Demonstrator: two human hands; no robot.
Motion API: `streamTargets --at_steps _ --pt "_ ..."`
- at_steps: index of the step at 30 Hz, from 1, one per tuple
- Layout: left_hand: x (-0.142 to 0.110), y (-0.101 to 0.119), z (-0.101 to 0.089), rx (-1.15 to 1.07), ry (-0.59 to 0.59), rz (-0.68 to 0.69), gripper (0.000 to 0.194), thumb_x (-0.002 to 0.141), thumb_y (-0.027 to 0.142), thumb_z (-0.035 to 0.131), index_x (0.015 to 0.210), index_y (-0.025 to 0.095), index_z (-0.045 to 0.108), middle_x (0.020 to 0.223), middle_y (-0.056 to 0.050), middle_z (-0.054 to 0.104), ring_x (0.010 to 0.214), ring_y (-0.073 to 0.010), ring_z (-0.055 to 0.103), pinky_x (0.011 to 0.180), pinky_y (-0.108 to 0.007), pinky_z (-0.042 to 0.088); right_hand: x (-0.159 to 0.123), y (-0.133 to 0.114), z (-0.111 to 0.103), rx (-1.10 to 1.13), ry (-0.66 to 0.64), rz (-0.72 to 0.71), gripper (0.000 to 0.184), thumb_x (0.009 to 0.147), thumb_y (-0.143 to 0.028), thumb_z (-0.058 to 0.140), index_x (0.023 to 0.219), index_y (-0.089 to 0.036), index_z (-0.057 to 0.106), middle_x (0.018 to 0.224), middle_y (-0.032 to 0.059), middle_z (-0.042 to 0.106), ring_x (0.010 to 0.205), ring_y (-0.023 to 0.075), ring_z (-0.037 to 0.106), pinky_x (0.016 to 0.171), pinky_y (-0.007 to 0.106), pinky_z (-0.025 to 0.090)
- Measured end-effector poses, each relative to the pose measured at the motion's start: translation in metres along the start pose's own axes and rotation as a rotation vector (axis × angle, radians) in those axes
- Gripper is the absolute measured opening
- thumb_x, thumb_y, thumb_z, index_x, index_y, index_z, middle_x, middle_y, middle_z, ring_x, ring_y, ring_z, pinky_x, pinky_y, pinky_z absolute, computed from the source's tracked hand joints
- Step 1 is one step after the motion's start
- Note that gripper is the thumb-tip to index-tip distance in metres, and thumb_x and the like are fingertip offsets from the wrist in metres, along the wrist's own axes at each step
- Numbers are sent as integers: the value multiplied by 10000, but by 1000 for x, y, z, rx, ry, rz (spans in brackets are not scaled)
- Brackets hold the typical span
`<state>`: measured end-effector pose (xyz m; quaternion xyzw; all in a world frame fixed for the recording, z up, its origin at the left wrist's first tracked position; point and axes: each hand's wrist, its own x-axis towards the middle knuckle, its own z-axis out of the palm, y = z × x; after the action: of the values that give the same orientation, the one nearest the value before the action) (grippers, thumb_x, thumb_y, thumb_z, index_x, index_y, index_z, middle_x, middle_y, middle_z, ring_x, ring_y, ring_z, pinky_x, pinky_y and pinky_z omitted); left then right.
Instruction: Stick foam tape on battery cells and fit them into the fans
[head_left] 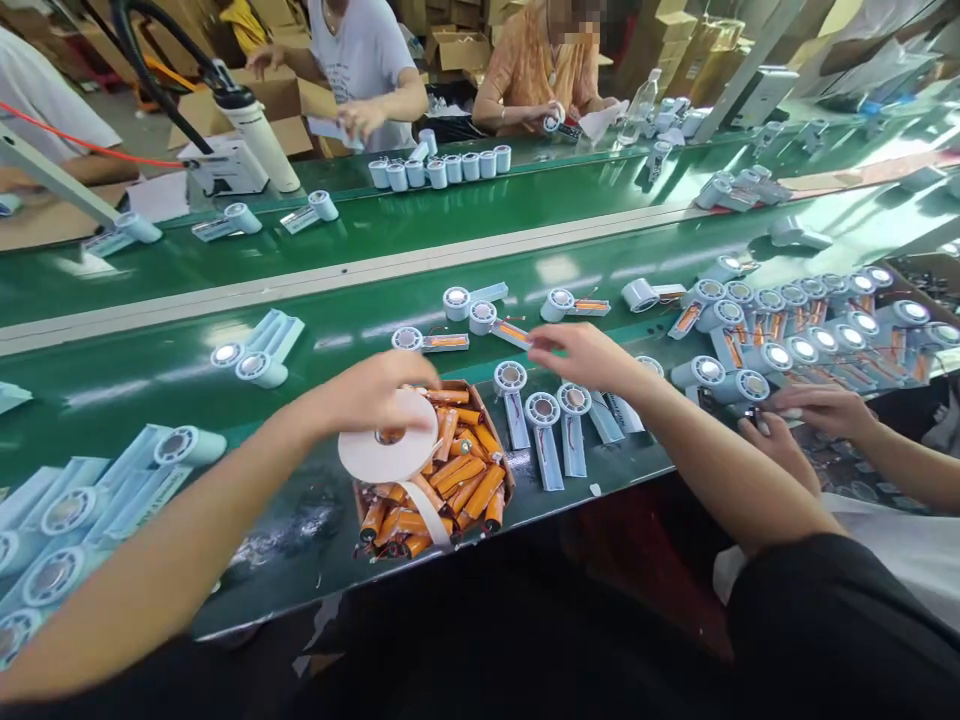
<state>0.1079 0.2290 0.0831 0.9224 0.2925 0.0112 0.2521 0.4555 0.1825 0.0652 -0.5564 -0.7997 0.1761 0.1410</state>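
Note:
My left hand (379, 392) is over a roll of white tape (382, 455), its fingers blurred and partly turned away. The roll rests on a box (510, 485) filled with orange-wrapped battery cells (457, 475), and a loose strip of tape hangs across them. My right hand (581, 355) reaches left with fingers stretched and slightly apart. Its fingertips are at the handle end of a light-blue handheld fan (484, 318), whose open handle shows an orange battery. Nearer me, several fan bodies (543, 410) lie with open handles and thin wires.
Many fan bodies (769, 300) crowd the right, where another person's hands (802, 425) work. More fan shells (71, 510) lie at left under my forearm. Across the green conveyor (375, 260), people sit near a row of light-blue cylindrical parts (454, 168) and a white-bodied tool (259, 140).

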Motion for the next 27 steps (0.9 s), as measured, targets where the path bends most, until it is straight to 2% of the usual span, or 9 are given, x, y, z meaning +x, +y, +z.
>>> streamTargets --at_steps 3,5,8,12,17,19,23,25,27 --pt "-94 6 19 103 -22 -62 595 852 488 794 1409 300 705 1504 -67 682 1445 -359 529 1193 -490 491 -42 -34 12 164 -37 -185 258 1055 -354 626 1184 -212 798 1043 70 836 914 221 779 860 351 611" --pt "-125 8 35 151 53 -125 557 918 382 701 1468 302 666 1570 -61 633 1485 -356 489 1196 -505 500 -45 -61 30 173 -44 -333 246 1056 -291 626 1224 -202 781 1150 84 830 1014 222 777 943 358 606" --pt "-136 10 53 182 269 -149 488 964 407 647 1419 234 684 1516 -109 661 1470 -367 486 1203 -535 498 -20 -97 57 32 -127 -509 292 1031 -172 625 1298 -161 743 1338 126 776 1260 265 702 1128 424 537" --pt "-142 18 64 213 583 -231 511 957 529 674 1345 195 671 1355 -145 722 1419 -389 516 1189 -580 491 9 -129 75 -262 -291 -493 330 981 -212 708 1298 -124 710 1328 175 750 1279 333 672 1110 484 542" --pt "-161 28 82 230 706 -281 405 957 466 692 1274 215 666 1242 -136 746 1369 -378 545 1129 -555 524 7 -133 76 -315 -271 -444 277 1012 -229 639 1255 -117 713 1283 205 744 1275 350 688 1044 481 580" --pt "-165 32 89 252 727 -276 401 957 443 703 1285 217 664 1245 -134 748 1354 -373 552 1114 -543 529 5 -122 71 -124 -184 -396 293 1041 -268 600 1275 -138 721 1233 181 768 1205 324 721 1038 487 585" --pt "-165 43 94 348 762 -242 405 942 394 738 1301 211 696 1219 -129 768 1315 -370 557 1117 -538 506 -4 -109 62 648 329 -165 340 1052 -419 591 1329 -239 669 1185 87 784 1046 227 772 940 408 636" --pt "-162 49 95 407 784 -209 420 944 380 746 1321 200 710 1192 -131 781 1266 -365 567 1103 -530 499 -15 -119 63 985 544 -76 334 974 -502 711 1214 -279 644 1170 49 782 983 204 790 872 368 657" --pt "-158 55 96 451 815 -208 446 947 392 754 1351 210 714 1184 -128 788 1212 -358 578 1072 -517 495 -27 -140 74 1163 667 -27 381 880 -522 822 1068 -284 593 1129 33 790 965 201 797 866 360 665"
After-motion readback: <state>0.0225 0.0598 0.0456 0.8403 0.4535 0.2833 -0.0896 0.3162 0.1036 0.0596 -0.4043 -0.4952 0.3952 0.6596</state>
